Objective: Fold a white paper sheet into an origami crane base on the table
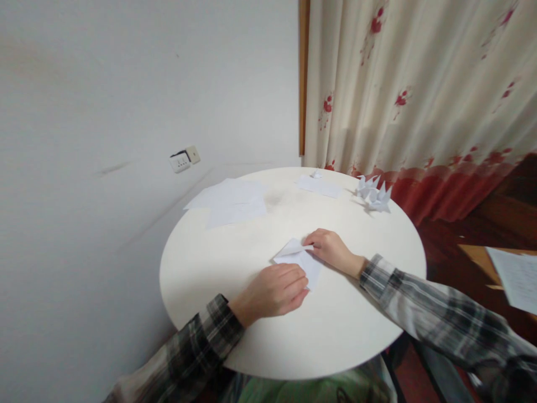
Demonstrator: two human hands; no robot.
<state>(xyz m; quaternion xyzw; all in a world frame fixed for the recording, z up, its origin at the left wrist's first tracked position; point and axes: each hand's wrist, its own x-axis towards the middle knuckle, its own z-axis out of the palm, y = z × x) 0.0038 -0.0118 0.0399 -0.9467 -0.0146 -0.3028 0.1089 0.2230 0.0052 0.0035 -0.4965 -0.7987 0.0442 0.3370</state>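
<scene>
A piece of white folded paper (298, 258) lies on the round white table in front of me, with one flap lifted along its far side. My right hand (333, 250) pinches the raised flap at its right end between thumb and fingers. Across the paper's near left part rests my left hand (274, 290), its fingers pressed together and curled over the edge. The left fingertips reach the near corner, and part of the paper is hidden beneath that hand.
White sheets (235, 197) lie at the table's far left. Another sheet (319, 186) with a small folded paper piece (316, 174) is at the back. Several paper cranes (375, 196) stand at the far right. A wall borders the left; a curtain (419, 84) hangs behind.
</scene>
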